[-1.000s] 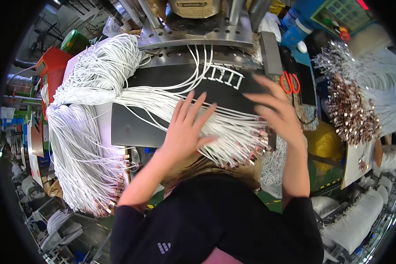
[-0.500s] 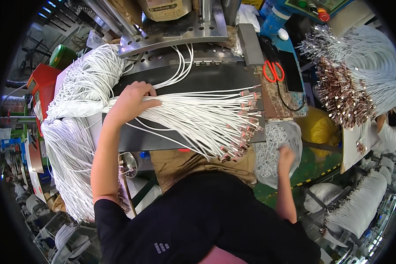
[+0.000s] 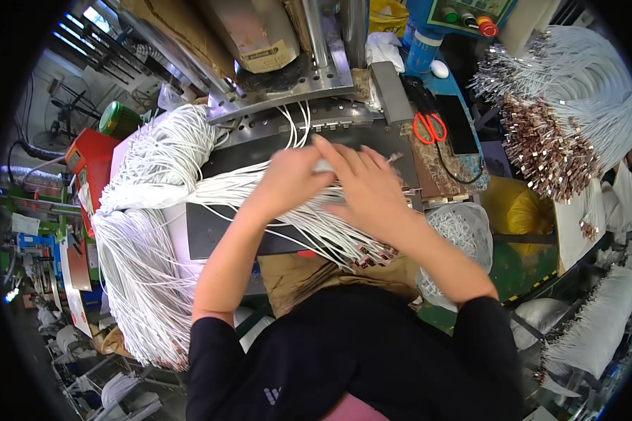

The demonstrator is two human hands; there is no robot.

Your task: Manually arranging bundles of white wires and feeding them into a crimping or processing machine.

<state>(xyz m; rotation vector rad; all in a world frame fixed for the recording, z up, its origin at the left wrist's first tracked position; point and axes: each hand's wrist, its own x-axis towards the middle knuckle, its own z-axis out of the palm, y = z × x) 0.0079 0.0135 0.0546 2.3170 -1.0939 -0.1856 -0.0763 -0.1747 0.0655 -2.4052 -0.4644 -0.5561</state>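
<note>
A fan of white cables (image 3: 239, 184) lies across the dark work surface, with small brownish-metal connectors (image 3: 373, 255) at its right end. Above the fan, my left hand (image 3: 291, 181) is curled, with a pale cable end between its fingers. My right hand (image 3: 369, 189) meets it from the right, fingers bent toward the same spot; whatever they hold is hidden. Both hands cover the middle of the bundle and many of the connectors. By my right forearm sits a clear plastic bag (image 3: 463, 231) of small white pieces.
Metal press plates (image 3: 288, 95) stand just beyond the hands. Red-handled scissors (image 3: 429, 128) and a black phone-like slab (image 3: 458, 126) lie at the right. Thick white cable coils (image 3: 144, 263) hang at the left; another large bundle (image 3: 551, 144) is at the far right.
My right hand has come from the bag of white pieces up to the cables. My left hand has moved right along the bundle to meet it. The view has shifted slightly.
</note>
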